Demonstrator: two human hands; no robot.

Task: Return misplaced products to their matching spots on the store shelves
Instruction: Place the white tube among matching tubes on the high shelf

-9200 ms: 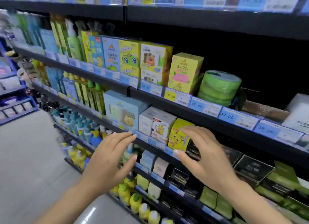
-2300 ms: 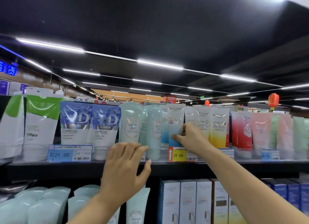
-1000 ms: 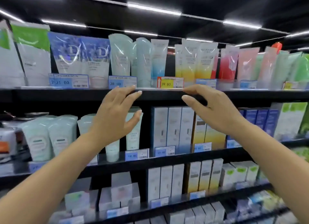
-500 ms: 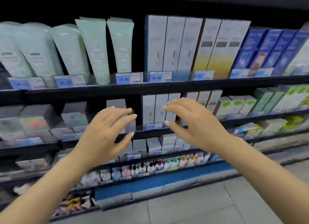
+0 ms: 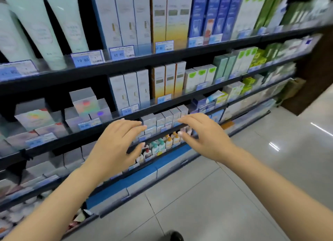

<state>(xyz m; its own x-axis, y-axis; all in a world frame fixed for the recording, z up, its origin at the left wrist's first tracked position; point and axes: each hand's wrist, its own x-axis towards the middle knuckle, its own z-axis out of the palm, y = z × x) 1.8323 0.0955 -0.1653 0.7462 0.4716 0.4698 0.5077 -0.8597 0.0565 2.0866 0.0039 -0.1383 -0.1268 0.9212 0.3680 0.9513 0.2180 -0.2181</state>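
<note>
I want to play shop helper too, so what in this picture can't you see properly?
- Head view: some small bottles on a low shelf are partly hidden behind the left hand and right hand.
- Head view: the pale green tubes are cut off by the top edge.
- Head view: the green boxes at far right are smeared by motion blur.
- Head view: print on the white boxes is too small to read.

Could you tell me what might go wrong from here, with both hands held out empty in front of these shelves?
1. The left hand and right hand hover close to the small grey boxes; a careless reach could topple that tight row.
2. The stacked grey box perches on others and could fall if bumped.
3. The picture is blurred, so a misplaced item may be misjudged.
</note>
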